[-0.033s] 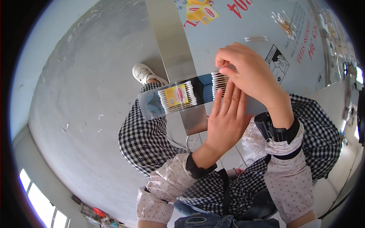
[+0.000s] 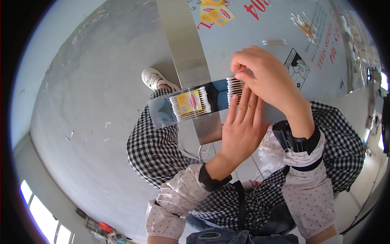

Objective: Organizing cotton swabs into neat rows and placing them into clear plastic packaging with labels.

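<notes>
Clear plastic sleeve of white cotton swabs with yellow label (image 2: 191, 104) at frame centre, resting on flat, fingers-together left hand (image 2: 243, 130). Swab row end (image 2: 235, 86) pinched by right hand (image 2: 266, 79). Grey metal table (image 2: 284, 24) above.

Left hand (image 2: 243, 128) lies flat at centre frame, fingers extended upward; right hand (image 2: 266, 79) curls above it, fingertips pinched, forearms entering from below.

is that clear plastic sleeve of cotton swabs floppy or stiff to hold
The clear plastic sleeve of cotton swabs probably bends easily: the left hand lies flat under it. It looks light, since the right hand pinches only its end. The glossy film may be slippery.
</notes>
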Available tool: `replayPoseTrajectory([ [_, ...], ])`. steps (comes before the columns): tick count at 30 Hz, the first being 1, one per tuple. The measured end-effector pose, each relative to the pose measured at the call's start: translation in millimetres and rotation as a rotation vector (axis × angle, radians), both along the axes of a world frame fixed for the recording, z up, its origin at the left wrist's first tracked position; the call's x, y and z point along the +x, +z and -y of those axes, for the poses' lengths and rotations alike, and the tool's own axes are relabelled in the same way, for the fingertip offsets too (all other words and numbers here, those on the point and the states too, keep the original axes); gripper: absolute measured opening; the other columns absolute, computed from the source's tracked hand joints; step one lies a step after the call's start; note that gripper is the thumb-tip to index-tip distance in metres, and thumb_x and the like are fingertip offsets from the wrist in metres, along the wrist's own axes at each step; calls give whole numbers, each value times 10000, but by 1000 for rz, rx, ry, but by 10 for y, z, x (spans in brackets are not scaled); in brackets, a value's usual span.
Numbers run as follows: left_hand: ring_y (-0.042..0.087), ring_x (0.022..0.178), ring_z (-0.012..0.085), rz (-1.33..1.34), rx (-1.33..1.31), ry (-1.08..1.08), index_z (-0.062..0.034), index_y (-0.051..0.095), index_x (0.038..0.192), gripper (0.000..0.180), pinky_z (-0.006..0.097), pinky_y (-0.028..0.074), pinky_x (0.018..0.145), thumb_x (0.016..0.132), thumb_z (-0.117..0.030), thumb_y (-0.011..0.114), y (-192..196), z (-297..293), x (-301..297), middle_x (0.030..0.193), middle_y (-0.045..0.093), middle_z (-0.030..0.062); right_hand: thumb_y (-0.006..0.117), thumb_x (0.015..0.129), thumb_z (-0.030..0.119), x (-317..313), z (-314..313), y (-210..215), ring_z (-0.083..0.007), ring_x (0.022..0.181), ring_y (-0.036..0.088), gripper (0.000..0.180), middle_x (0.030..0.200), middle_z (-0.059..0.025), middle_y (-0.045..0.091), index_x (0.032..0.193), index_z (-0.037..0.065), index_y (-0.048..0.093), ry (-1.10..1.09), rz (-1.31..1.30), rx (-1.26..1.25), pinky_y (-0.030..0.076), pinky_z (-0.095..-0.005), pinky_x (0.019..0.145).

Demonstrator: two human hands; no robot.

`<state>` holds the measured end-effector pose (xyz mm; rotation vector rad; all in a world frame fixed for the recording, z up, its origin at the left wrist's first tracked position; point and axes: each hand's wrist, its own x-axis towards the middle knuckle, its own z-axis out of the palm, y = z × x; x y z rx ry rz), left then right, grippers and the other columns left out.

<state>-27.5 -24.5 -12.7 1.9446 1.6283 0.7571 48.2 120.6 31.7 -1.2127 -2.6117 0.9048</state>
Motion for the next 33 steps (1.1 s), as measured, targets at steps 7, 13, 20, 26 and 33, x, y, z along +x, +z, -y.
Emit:
replayPoseTrajectory([
  [7,300,1464,354,56,-17,14,73,379,1448,816,514,215,1184,831,-345,712,19,-60,-26,1518,388,220,627,809,10,3,-55,-18,-296,829,564,91,789,-88,589,845,30,546,19,18,92,463,-408,710],
  [13,339,1440,359,123,29,35,70,408,1426,797,502,284,1149,798,-291,742,56,-82,-62,1494,414,221,640,798,-5,36,-69,49,-291,842,564,125,817,-83,598,870,33,546,9,-2,89,466,-401,721],
  [20,450,1339,352,208,119,53,69,477,1345,721,485,372,1055,751,-219,767,42,-91,-38,1396,498,217,637,787,-19,-11,-72,51,-289,831,565,122,800,-81,602,856,32,550,74,36,68,470,-395,710],
  [26,455,1332,353,225,132,55,56,493,1337,693,480,375,1045,744,-178,763,74,-105,-67,1399,495,215,634,793,10,-41,-95,10,-296,817,580,95,783,-75,609,843,47,563,61,123,312,483,-401,714],
  [33,464,1323,349,267,160,82,21,518,1322,618,474,363,1049,764,-117,745,116,-195,-114,1395,511,170,574,846,20,552,-564,163,-241,808,599,52,849,-92,603,892,31,594,-248,-98,400,479,-353,746],
])
